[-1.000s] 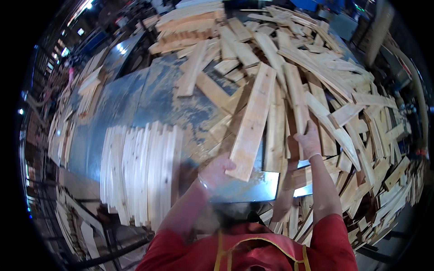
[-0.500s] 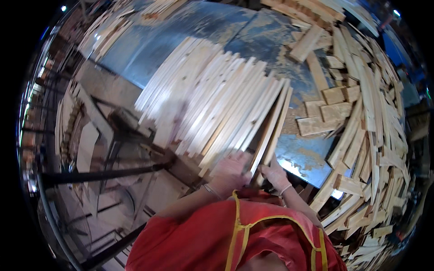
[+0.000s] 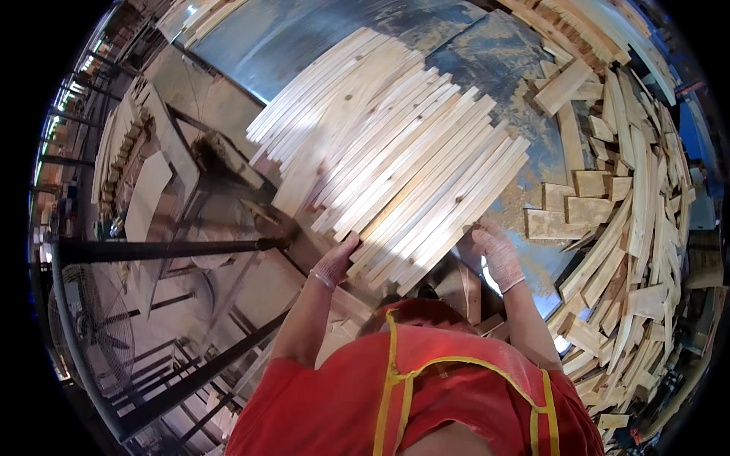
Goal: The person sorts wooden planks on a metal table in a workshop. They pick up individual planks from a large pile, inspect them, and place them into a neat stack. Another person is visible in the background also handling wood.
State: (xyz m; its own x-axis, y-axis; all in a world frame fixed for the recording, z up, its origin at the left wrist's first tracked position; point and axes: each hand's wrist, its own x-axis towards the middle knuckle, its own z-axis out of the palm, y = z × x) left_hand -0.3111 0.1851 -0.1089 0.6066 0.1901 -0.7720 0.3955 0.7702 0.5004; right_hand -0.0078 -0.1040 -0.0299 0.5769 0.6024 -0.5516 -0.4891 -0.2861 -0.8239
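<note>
A row of pale wooden strips lies side by side on the metal table, their near ends reaching over its edge toward me. My left hand, in a thin glove, grips the left side of the nearer group of strips, its thumb by their ends. On the opposite side, my right hand, gloved too, has its fingers bent against the outermost strip. The group sits squeezed between both hands. The undersides of the strips and some fingertips are hidden.
The blue-grey metal table is dusted with sawdust. Short wooden blocks lie to the right, beside a large heap of wood offcuts. On the left are a dark metal rail, a standing fan and stacked boards.
My hands have moved apart, from close together at the rightmost strips to either side of the nearer group. The tilted right-hand strips now lie against the rest. The view has shifted.
</note>
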